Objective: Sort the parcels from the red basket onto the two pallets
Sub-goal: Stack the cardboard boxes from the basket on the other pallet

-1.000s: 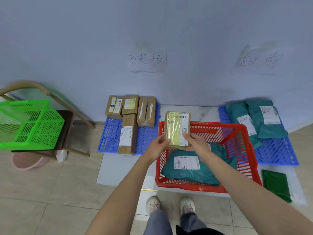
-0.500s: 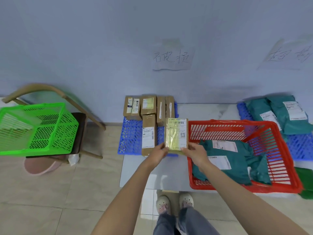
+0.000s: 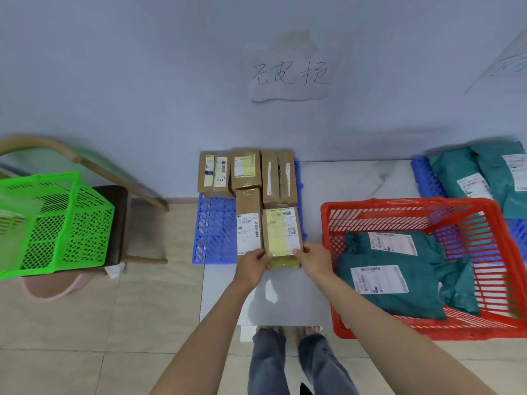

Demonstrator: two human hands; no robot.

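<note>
I've carried the yellow-taped box (image 3: 282,238) left from over the red basket (image 3: 410,206) down onto the left blue pallet (image 3: 214,229); left hand (image 3: 253,263) and right hand (image 3: 312,259) still pinch its near corners. One parcel nearly sorted.

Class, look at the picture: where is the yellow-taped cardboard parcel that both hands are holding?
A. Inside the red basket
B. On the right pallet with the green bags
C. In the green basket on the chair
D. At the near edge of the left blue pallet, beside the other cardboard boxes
D: the left hand and right hand grip the yellow-taped parcel at the left blue pallet, next to the cardboard boxes.
</note>
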